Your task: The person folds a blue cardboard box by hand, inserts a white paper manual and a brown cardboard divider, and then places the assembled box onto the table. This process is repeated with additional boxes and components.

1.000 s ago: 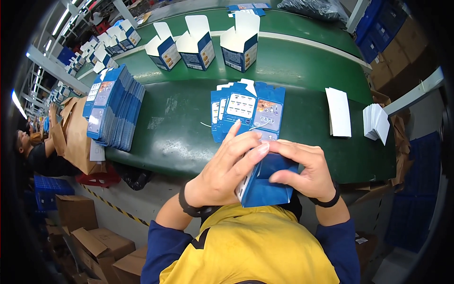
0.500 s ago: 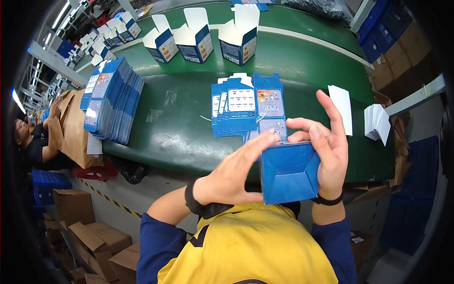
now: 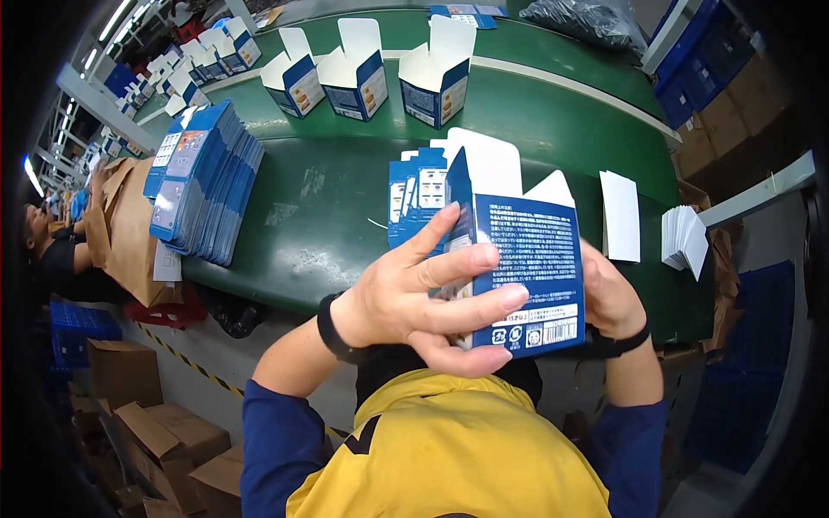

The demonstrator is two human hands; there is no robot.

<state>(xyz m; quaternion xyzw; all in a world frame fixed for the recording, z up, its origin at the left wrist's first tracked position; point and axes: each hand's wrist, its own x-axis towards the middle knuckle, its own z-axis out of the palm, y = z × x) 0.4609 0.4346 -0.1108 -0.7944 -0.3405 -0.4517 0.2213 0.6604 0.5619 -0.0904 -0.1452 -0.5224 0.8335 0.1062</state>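
Note:
Both hands hold an erected blue carton (image 3: 534, 259) upright in front of my chest, its white top flaps standing open. My left hand (image 3: 423, 298) grips its left side and front, fingers spread across the printed panel. My right hand (image 3: 609, 293) is mostly hidden behind the carton's right side and supports it there. Just beyond the carton, a short stack of flat blue carton blanks (image 3: 413, 194) lies on the green conveyor belt (image 3: 328, 190).
Three open erected cartons (image 3: 363, 78) stand further up the belt. A thick stack of flat blanks (image 3: 203, 181) lies at the left. White leaflets (image 3: 620, 216) and a fanned pile of white leaflets (image 3: 684, 237) lie at the right. A person sits at far left; cardboard boxes (image 3: 138, 414) fill the floor.
The carton has been turned from lying tilted with its opening visible to standing upright with flaps up. My left hand shifted from the underside onto its front face.

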